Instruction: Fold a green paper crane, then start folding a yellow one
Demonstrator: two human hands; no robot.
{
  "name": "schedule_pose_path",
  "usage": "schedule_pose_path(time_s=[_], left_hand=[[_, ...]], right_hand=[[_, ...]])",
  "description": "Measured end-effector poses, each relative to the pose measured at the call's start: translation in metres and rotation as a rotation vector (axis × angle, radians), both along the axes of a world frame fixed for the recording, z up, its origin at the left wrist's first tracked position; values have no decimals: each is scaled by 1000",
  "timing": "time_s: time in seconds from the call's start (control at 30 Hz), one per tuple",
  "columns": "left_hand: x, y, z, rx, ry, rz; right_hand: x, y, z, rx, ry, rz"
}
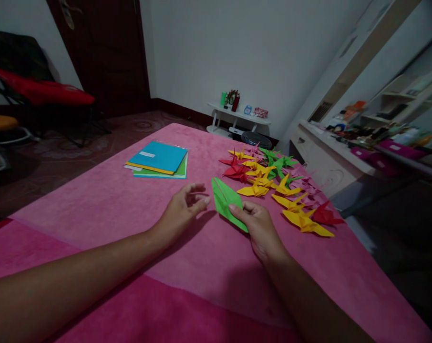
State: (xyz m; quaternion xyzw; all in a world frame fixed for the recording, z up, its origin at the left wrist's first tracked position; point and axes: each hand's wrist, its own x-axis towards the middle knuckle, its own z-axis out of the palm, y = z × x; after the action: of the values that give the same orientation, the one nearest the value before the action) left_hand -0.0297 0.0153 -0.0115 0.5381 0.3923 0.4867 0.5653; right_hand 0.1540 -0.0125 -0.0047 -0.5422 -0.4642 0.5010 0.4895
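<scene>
A green sheet of origami paper (226,200), folded into a long diamond, is held up above the pink cloth (130,209). My right hand (255,221) pinches its lower right part, thumb on top and fingers beneath. Just left of the paper, my left hand (187,205) is apart from it, fingers curved and spread with nothing between them. To the right lie several folded paper cranes: yellow ones (305,221), red ones (235,172), green ones (278,164) and pink ones.
A stack of coloured paper (160,157), blue on top, lies at the back left of the cloth. Beyond the far edge stands a low white shelf (239,114) with small items. A cluttered dresser (330,157) is at the right, a red chair (47,93) at the left.
</scene>
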Motion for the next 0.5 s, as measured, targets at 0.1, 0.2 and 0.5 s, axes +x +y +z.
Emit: schedule_pose_path(time_s=[0.1,0.2,0.5], left_hand=[[6,-4,4,-114,-122,-200],[9,-7,6,-161,-142,-218],[8,0,2,-124,157,-317]], right_hand=[[-12,-5,-8,49,-11,-29],[-20,-10,-10,24,-42,34],[-13,-1,2,137,127,41]])
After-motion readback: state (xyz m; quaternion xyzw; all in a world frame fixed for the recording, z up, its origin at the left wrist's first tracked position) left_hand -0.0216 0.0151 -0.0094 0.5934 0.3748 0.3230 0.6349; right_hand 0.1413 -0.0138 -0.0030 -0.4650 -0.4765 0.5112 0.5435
